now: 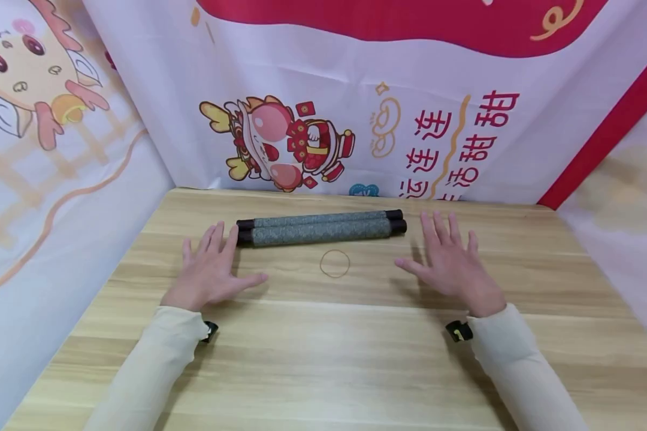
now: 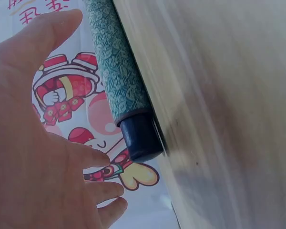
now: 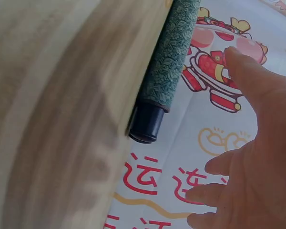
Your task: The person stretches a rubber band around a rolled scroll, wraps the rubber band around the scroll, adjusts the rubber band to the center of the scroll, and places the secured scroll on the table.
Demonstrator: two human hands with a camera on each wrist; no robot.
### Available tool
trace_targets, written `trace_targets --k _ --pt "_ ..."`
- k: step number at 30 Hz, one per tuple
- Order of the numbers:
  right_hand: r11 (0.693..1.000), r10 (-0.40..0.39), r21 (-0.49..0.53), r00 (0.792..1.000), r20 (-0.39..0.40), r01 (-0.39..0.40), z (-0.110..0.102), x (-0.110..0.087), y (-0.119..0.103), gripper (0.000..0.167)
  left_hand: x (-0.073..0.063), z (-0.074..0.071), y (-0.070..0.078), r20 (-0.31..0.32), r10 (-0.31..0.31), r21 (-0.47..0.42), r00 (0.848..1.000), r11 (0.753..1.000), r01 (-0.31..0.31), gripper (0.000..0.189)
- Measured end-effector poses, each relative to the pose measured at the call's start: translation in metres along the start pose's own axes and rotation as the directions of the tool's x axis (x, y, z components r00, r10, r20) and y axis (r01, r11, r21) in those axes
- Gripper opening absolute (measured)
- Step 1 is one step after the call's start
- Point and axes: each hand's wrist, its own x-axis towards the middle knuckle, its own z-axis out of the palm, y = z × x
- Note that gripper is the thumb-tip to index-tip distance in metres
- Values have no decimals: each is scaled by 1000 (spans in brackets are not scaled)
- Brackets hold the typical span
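Note:
A rolled-up scroll (image 1: 323,230) lies crosswise near the back of the table, its two rolls side by side in green-grey patterned cloth with black end knobs. A thin tan rubber band (image 1: 335,263) lies in a ring just in front of it. By the scroll's left end, my left hand (image 1: 207,269) is spread with straight fingers, holding nothing. My right hand (image 1: 453,263) is spread in the same way off the right end, also holding nothing. Both wrist views show one black knob (image 2: 140,136) (image 3: 147,121) apart from the fingers.
The wooden table (image 1: 323,371) runs back to a hanging white cloth (image 1: 420,72) printed with red cartoon figures and characters. Another printed cloth (image 1: 59,197) hangs along the left side. Each wrist wears a small black device (image 1: 459,331).

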Motion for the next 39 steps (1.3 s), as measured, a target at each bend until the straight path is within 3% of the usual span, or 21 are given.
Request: trace_targets --k 8,14,18,24,30,34,39 --pt "999 -25 30 1000 -1 25 -16 3 -13 112 -2 -11 3 -21 25 -11 999 1000 -25 123" --pt "997 -65 34 998 -23 65 -25 12 -41 114 8 -15 13 -84 83 -8 993 996 -84 117" --pt "992 -125 -2 992 -36 125 -31 22 -61 109 14 -18 22 -78 97 -4 992 995 -98 114" --pt "981 -194 -1 981 -33 194 -33 35 -82 83 23 -18 39 -49 142 -15 989 990 -143 107" --pt "967 -223 134 974 30 217 -26 51 -88 38 42 -14 57 -41 278 -127 960 951 -281 83" --pt "954 -231 218 968 100 205 -15 62 -87 28 56 -10 69 4 330 -188 944 927 -324 78" --pt "949 -238 245 960 150 197 1 71 -90 19 72 -3 80 16 355 -206 935 916 -345 77"
